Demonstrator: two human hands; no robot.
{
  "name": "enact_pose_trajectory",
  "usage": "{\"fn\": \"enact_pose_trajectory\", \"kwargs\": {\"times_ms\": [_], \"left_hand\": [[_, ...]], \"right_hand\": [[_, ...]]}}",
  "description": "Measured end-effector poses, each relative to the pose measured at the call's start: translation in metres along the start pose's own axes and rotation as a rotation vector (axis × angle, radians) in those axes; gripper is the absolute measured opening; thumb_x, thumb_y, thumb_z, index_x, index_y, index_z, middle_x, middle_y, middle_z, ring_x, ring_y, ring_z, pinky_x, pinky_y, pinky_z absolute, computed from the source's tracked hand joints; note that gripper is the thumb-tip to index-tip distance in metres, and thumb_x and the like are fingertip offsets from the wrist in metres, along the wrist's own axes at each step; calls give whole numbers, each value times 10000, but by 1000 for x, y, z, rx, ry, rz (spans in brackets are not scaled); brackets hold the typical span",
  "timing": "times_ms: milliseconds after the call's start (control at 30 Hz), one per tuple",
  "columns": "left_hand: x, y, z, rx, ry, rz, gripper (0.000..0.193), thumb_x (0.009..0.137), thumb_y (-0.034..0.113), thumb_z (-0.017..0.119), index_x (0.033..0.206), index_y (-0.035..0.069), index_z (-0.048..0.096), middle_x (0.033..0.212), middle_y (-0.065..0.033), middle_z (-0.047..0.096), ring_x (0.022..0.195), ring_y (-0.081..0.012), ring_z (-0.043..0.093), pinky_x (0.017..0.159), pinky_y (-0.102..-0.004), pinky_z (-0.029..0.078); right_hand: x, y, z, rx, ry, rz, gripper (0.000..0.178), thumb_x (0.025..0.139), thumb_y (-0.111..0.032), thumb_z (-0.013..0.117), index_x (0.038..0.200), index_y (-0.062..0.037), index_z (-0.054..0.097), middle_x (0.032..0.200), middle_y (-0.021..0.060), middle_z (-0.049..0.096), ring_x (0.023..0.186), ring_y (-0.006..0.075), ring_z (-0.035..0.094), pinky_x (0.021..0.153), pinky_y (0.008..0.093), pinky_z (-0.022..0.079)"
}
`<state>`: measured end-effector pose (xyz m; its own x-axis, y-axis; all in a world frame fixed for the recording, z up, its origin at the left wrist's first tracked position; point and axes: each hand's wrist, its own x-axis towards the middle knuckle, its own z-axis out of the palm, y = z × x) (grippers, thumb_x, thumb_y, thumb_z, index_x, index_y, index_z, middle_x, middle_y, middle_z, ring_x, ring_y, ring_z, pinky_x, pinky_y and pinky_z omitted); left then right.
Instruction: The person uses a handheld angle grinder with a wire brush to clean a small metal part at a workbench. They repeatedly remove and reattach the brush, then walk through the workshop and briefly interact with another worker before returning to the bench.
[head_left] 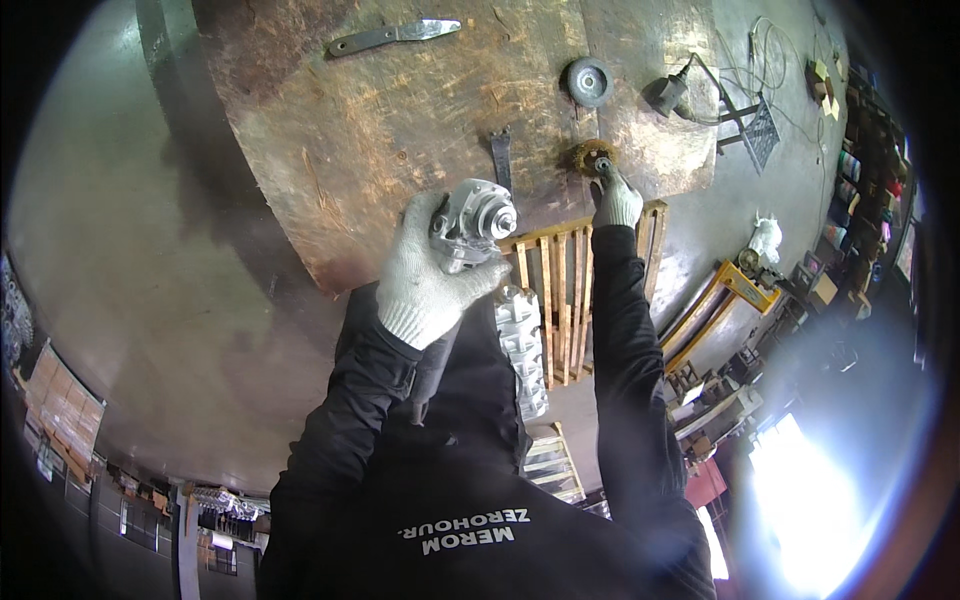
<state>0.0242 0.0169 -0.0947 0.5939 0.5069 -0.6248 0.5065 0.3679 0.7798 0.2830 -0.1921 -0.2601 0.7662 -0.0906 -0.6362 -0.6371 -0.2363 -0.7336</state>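
Observation:
My left hand (425, 285), in a white knit glove, is wrapped round the head of an angle grinder (468, 222). The grinder's bare spindle faces up, and its dark body runs back under my left forearm. My right hand (619, 204), gloved too, reaches to the near right part of the worn wooden tabletop (400, 130). Its fingers are closed at the hub of a round brass-coloured wire wheel brush (585, 152). Between the hands lies a dark flat spanner (501, 160). Beyond the brush rests a grey abrasive disc (590, 82).
A flat metal hand tool (395, 37) lies at the table's far edge. A dark plug-like fitting (666, 95) with a cable sits at the right edge. Close to me are a slatted wooden pallet (563, 300) and a ribbed metal part (520, 345). A yellow pallet jack (740, 290) stands right.

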Motion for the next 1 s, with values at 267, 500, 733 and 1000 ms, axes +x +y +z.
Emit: {"fn": "enact_pose_trajectory", "kwargs": {"times_ms": [267,500,733,1000], "left_hand": [[0,18,5,-297,-101,-112,728,706,50,871,1283,-2,431,1140,-99,610,1026,-168,629,878,-326,552],[-2,40,12,-429,-118,-136,695,712,36,864,1261,13,439,1117,-84,603,1027,-158,626,867,-328,556],[-5,50,16,-247,-124,-71,762,722,46,871,1307,-14,388,1173,-101,586,1045,-160,623,891,-326,548],[0,35,23,-257,-90,-69,769,709,52,869,1308,-17,391,1118,-107,622,1007,-169,653,870,-326,552]], "right_hand": [[4,1,-38,-75,-235,-81,385,955,-179,600,1306,-22,581,1318,108,585,1193,297,584,997,407,509],[-13,11,-51,105,246,-3,289,944,-228,687,1140,-17,660,891,57,687,712,147,645,634,255,533],[39,28,-35,148,126,38,246,899,-141,727,1094,-2,674,920,88,706,711,161,669,588,245,532],[-58,-2,-40,16,104,-168,311,952,-77,640,1238,36,599,1091,121,680,911,196,669,803,299,554]]}}
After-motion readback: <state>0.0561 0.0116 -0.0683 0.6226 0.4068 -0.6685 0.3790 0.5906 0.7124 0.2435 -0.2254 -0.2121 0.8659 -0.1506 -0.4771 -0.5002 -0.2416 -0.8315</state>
